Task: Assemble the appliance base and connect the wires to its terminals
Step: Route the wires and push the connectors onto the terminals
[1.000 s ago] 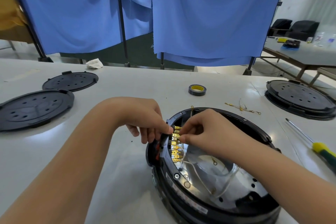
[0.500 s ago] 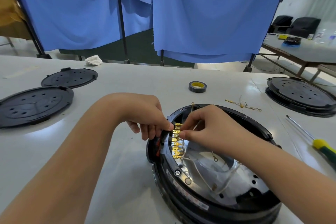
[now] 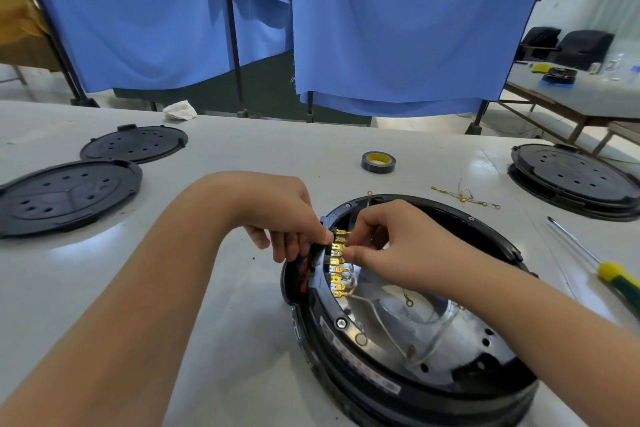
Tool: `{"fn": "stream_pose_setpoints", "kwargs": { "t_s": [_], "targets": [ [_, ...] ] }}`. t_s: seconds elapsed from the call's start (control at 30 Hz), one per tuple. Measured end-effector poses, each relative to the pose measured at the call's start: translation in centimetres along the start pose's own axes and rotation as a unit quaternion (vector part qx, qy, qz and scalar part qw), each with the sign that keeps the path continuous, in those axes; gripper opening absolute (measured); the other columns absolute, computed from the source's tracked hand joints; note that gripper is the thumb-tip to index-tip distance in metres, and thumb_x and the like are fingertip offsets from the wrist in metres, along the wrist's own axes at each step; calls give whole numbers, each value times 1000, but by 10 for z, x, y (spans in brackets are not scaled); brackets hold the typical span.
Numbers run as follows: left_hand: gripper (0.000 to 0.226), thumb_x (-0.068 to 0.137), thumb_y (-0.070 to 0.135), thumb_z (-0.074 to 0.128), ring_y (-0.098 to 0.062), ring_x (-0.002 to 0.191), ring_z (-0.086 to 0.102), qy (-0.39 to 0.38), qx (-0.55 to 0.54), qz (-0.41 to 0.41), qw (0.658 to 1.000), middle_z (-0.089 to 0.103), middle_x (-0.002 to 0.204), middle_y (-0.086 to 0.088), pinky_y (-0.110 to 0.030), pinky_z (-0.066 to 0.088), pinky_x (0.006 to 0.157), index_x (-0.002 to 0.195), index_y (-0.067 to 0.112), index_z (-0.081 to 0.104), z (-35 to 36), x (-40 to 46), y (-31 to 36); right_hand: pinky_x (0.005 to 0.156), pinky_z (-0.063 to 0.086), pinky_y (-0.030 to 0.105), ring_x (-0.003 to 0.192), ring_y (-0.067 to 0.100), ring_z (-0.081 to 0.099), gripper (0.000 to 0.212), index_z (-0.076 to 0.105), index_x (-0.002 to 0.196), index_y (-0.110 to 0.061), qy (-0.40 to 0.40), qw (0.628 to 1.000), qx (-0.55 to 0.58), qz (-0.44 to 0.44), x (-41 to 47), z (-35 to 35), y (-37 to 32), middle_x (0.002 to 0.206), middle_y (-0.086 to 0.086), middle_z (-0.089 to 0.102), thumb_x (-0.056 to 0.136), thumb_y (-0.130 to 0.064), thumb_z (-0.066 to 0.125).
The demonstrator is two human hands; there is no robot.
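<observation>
At about nine o'clock on the white table lie two flat black perforated round covers. Toward the centre, the left hand curls its fingers round the black terminal block on the rim of the round black appliance base, which sits at five o'clock, while the right hand pinches one of the brass spade terminals in the row there, white wires trailing across the shiny metal plate inside. A black roll of tape rests at twelve o'clock, and a yellow-and-green screwdriver at three.
</observation>
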State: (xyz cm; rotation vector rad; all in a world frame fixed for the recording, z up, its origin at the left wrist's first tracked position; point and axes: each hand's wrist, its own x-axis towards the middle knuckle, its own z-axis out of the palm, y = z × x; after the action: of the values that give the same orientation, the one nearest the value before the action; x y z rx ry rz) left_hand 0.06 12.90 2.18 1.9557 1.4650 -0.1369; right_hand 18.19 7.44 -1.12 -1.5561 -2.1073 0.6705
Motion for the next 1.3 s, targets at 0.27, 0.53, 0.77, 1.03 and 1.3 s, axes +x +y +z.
{"fn": "stream_pose_setpoints", "kwargs": {
  "t_s": [0.27,0.53,0.77,1.03,1.3],
  "targets": [
    [41,91,45,62,-6,51,64,-2,1,-2,1000,70,58,4,-21,44,54,62,17,67,0,0,2,64,49,22,73,7,61,14,62,73,-26,4,1000,-9,4,0,0,0,80,-7,68,83,-30,71],
    [40,92,45,62,-6,50,64,-1,4,-3,1000,69,57,4,-22,44,55,64,16,67,0,-2,2,67,51,26,75,8,62,13,62,75,-26,-7,1000,-9,1,0,1,-2,83,-6,68,84,-32,70],
    [40,92,44,62,-6,50,63,2,4,-1,1000,69,56,4,-21,43,53,64,16,67,0,-2,2,71,53,31,76,9,62,10,64,77,-26,-2,1000,-16,-20,-1,2,-2,83,-8,68,84,-31,69],
    [41,91,43,63,-7,48,62,6,3,0,1000,68,55,3,-19,42,49,61,16,66,1,-2,3,73,52,33,77,9,59,8,65,78,-26,14,998,-33,-54,-1,2,0,82,-8,66,84,-27,70],
    [41,92,42,63,-7,47,61,8,2,1,1000,67,54,3,-20,42,51,62,14,66,1,-4,4,64,48,20,68,3,57,8,67,76,-25,20,997,-42,-58,0,2,-1,74,-9,66,83,-26,72]
  ]
}}
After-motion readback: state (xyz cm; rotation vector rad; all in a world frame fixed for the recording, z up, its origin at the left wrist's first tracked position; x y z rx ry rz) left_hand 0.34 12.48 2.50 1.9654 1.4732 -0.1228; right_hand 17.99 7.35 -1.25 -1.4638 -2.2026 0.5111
